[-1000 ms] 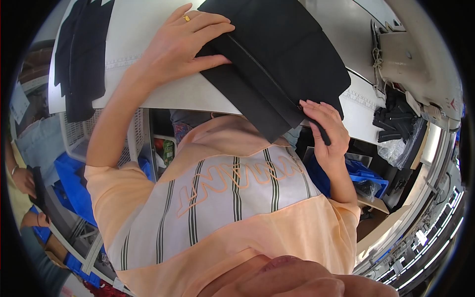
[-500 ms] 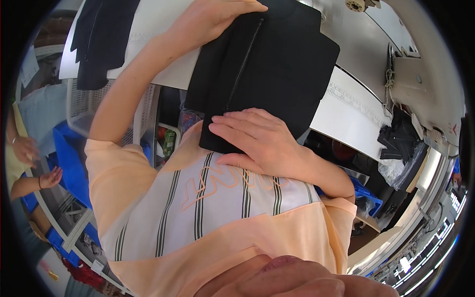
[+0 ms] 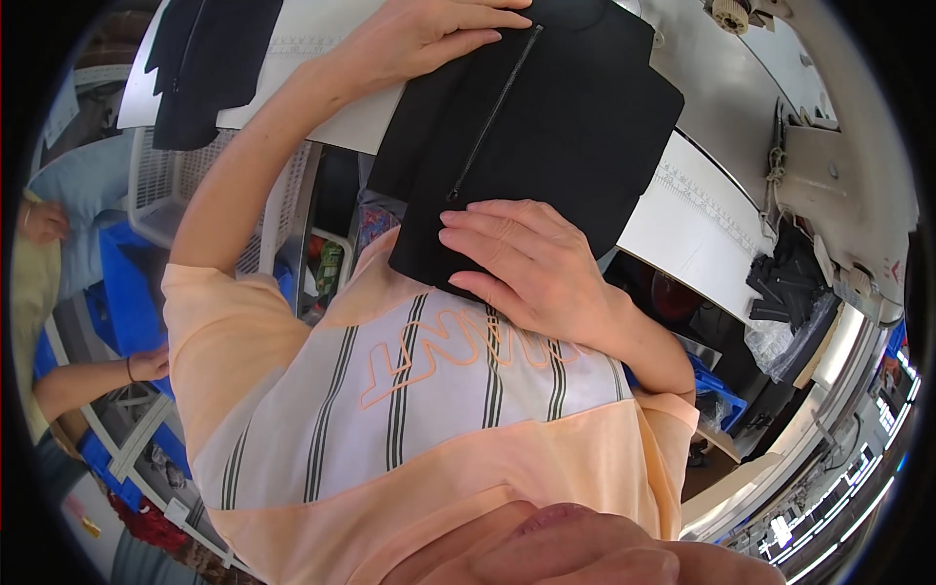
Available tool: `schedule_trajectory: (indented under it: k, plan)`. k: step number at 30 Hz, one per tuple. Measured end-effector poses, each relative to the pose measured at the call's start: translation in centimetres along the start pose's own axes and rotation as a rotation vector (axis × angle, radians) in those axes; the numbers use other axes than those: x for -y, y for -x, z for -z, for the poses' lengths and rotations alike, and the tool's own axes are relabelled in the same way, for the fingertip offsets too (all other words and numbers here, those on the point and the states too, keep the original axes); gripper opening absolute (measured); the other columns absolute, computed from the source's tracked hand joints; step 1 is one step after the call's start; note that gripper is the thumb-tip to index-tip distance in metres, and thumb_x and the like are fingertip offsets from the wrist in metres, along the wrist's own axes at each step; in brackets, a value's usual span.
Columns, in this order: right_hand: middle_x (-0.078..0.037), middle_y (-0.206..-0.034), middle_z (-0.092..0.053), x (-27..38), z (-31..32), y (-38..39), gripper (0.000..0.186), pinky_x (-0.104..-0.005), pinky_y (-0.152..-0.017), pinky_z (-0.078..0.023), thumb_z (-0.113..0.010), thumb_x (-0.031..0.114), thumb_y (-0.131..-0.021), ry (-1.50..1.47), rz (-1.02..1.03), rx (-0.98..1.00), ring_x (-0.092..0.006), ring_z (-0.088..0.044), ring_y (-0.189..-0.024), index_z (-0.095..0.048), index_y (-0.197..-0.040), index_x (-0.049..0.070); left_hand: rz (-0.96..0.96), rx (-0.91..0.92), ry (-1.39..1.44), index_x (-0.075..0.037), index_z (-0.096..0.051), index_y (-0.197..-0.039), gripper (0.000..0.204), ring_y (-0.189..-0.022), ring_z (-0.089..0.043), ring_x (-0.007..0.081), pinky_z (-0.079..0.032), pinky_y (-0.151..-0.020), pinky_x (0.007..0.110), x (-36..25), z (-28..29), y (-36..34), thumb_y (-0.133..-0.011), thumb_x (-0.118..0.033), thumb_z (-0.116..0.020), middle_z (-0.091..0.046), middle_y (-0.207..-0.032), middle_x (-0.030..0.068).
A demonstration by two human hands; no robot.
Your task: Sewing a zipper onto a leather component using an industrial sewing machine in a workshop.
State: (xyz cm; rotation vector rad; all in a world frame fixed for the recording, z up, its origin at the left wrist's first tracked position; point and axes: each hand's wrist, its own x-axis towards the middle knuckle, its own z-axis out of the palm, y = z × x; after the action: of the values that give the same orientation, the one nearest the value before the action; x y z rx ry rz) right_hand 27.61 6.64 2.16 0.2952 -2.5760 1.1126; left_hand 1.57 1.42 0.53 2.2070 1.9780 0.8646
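A black fabric panel with a slanting zipper lies over the white table top, its near edge hanging towards my body. My left hand rests on the panel's far left part, fingers stretched towards the zipper's upper end and thumb apart from them. Across the near edge, just below the zipper's lower end, my right hand lies flat with its fingers outstretched. Neither hand visibly grips the cloth.
Another black zippered piece lies at the table's left, above a white plastic basket. A sewing machine stands at right, near a small black zippered bundle. At far left, another person's hand is near blue bins.
The panel has shifted slightly right, and my right hand has moved right and up. My left fingers have spread from a closer pose. The other person's hands have moved.
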Motion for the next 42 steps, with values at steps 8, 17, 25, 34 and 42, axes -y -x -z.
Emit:
schedule_trajectory:
  k: [8, 17, 25, 34, 42]
  plan:
    - [-0.009, -0.111, -0.066, -0.3, -0.4, -1.0, 0.031, -0.0378, -0.084, -0.05, -0.075, 0.018, -0.077, 0.055, 0.028, -0.09, -0.0263, -0.059, -0.105, -0.067, -0.103, 0.002, -0.025, -0.013, 0.017, -0.005, -0.066, -0.118, 0.034, -0.117, -0.056, 0.0295, -0.041, -0.099, 0.041, 0.4, -0.1, 0.1, -0.086, 0.0, -0.056, -0.061, -0.129, 0.0109]
    - [-0.009, -0.124, -0.058, -1.2, -1.7, -2.1, 0.04, -0.0436, -0.095, -0.044, -0.071, 0.028, -0.081, 0.243, 0.048, -0.055, -0.0292, -0.052, -0.116, -0.064, -0.113, 0.004, -0.028, 0.026, 0.019, -0.006, -0.066, -0.116, 0.031, -0.117, -0.056, 0.0288, -0.038, -0.101, 0.046, 0.3, 0.5, -0.5, -0.087, -0.004, -0.056, -0.06, -0.13, 0.0106]
    - [-0.009, -0.099, -0.068, -2.3, 8.2, 1.1, 0.041, -0.047, -0.094, -0.044, -0.074, 0.041, -0.075, 0.649, -0.081, 0.015, -0.0296, -0.061, -0.103, -0.069, -0.09, 0.003, -0.118, 0.045, -0.294, -0.01, -0.067, -0.11, 0.022, -0.092, -0.059, 0.0209, -0.04, -0.096, 0.05, -0.9, 1.1, -1.4, -0.09, -0.018, -0.062, -0.063, -0.101, 0.0063]
    - [-0.004, -0.119, -0.065, -7.3, 10.6, 4.8, 0.036, -0.0334, -0.085, -0.052, -0.073, 0.018, -0.082, 0.908, -0.365, -0.195, -0.0243, -0.064, -0.102, -0.066, -0.116, 0.009, -0.028, -0.111, -0.187, -0.01, -0.065, -0.112, 0.028, -0.101, -0.06, 0.0274, -0.047, -0.091, 0.035, -2.9, -2.3, -1.6, -0.084, -0.012, -0.067, -0.06, -0.119, 0.0045]
    - [-0.01, -0.109, -0.068, -5.3, 9.1, 1.9, 0.032, -0.0358, -0.084, -0.053, -0.073, 0.004, -0.076, 0.644, -0.116, -0.27, -0.0265, -0.065, -0.099, -0.067, -0.107, 0.003, 0.152, 0.082, 0.215, -0.004, -0.07, -0.1, 0.016, -0.092, -0.062, 0.0233, -0.05, -0.082, 0.032, -2.8, -0.3, -4.4, -0.086, -0.008, -0.065, -0.065, -0.099, 0.0071]
